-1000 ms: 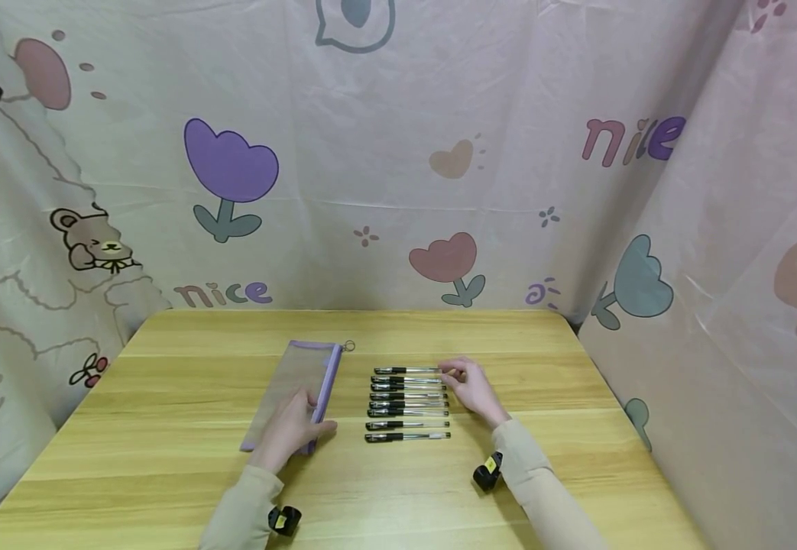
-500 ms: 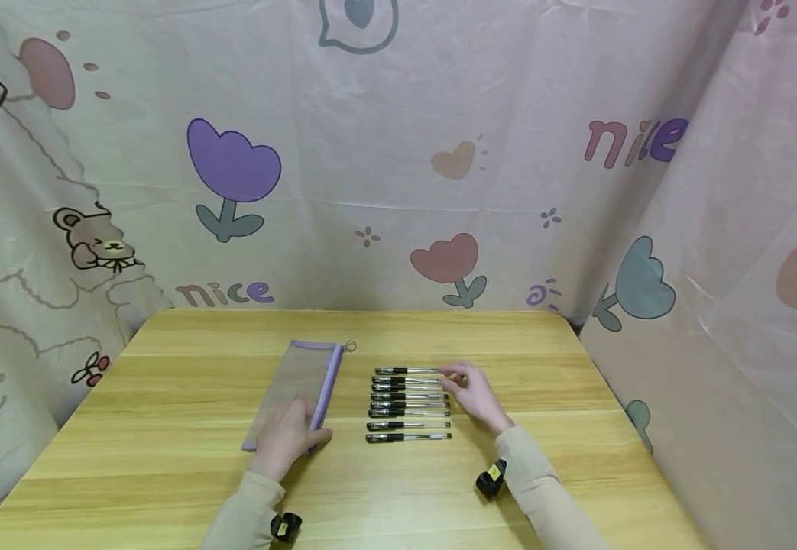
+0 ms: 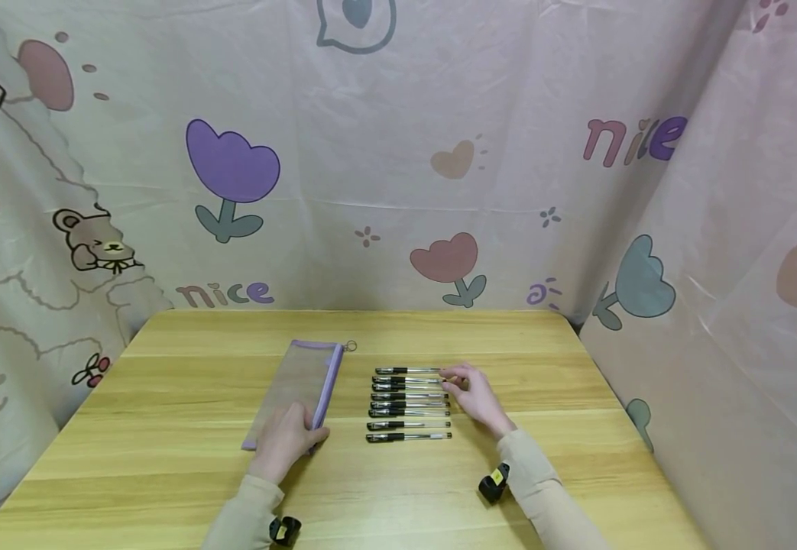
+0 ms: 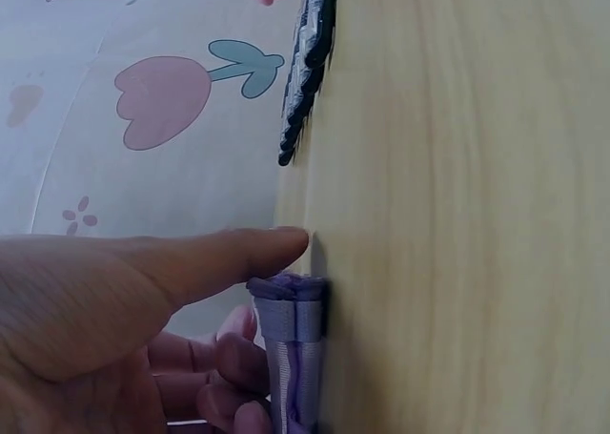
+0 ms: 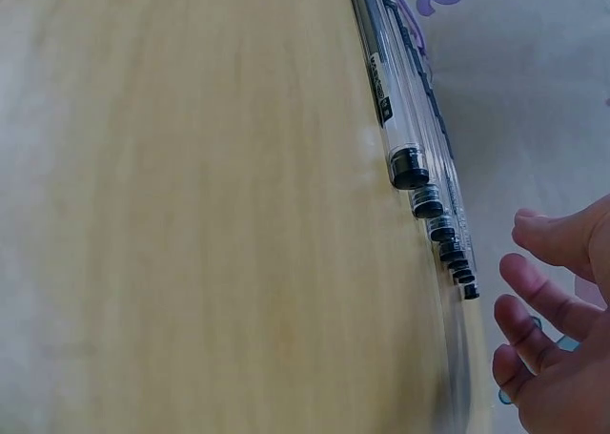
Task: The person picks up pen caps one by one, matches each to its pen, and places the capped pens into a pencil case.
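A translucent mesh pencil case point(image 3: 302, 374) with purple edging lies on the table, its zipper side facing the pens. My left hand point(image 3: 281, 441) rests over its near end. In the left wrist view, the thumb point(image 4: 257, 251) stretches beside the purple zipper end point(image 4: 291, 310), while loosely bent fingers lie on the other side. Several clear gel pens with black caps point(image 3: 387, 397) lie in a column, caps to the left. My right hand point(image 3: 475, 393) is at the right end of the farthest pens, fingers loosely bent. The right wrist view shows its fingertips point(image 5: 529, 226) apart from the pen ends point(image 5: 410, 167).
The wooden table point(image 3: 185, 397) ends at a patterned cloth point(image 3: 343, 252) behind it and on both sides. A metal ring point(image 3: 351, 346) hangs from the zipper's far end. A small black camera point(image 3: 493, 483) sits at each wrist.
My left thumb has drawn slightly left toward the zipper edge, and the left hand has settled a little lower. The right hand stays almost in place. The pens and pencil case have not moved.
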Motion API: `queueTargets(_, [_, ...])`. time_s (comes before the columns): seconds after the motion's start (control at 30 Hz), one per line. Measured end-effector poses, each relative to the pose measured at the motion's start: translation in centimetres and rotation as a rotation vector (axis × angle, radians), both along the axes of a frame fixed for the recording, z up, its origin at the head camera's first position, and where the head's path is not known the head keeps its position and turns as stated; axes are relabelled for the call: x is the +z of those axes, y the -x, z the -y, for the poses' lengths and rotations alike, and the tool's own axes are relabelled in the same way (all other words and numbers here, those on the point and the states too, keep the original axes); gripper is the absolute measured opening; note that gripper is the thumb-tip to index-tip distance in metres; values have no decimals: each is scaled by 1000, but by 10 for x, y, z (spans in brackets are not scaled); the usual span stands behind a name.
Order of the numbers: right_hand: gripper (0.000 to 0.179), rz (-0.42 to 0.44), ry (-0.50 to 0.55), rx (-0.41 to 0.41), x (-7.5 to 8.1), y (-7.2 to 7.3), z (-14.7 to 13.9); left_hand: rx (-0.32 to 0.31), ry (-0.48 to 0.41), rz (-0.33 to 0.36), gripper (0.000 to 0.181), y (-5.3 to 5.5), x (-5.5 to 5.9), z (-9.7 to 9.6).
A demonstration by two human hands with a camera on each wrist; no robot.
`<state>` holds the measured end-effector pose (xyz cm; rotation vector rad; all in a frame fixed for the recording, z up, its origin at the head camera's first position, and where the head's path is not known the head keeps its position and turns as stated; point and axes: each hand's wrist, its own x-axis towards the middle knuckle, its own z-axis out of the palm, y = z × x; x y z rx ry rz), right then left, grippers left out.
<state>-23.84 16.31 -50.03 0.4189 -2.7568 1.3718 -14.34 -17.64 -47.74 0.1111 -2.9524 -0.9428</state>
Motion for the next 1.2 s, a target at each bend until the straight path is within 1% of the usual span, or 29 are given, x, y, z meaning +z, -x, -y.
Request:
queueTargets(0.17, [27, 17, 10, 13, 2, -4, -2, 3, -30, -34, 25, -1, -4, 0])
queueTargets(0.27, [26, -2, 14, 51, 4, -7, -4, 8, -50, -61, 24, -1, -6, 0])
queueTargets(0.43, [22, -37, -1, 161, 8, -14, -8, 15, -62, -78, 27, -2, -8, -2])
queueTargets(0.67, [25, 21, -34, 318, 15, -23, -9, 3, -63, -87, 29, -2, -6, -5])
queueTargets(0.8, [26, 51, -70, 392, 18, -27, -7, -12, -43, -100, 32, -1, -6, -6])
queueTargets(0.87, [27, 70, -81, 411, 18, -28, -6, -18, -38, -103, 33, -2, -6, -7])
queueTargets(0.97, [26, 76, -96, 435, 17, -29, -5, -19, -34, -103, 33, -2, -7, -8])
queueTargets(1.2, [20, 93, -116, 455, 13, -30, -2, -11, -49, -77, 30, -4, -7, -9])
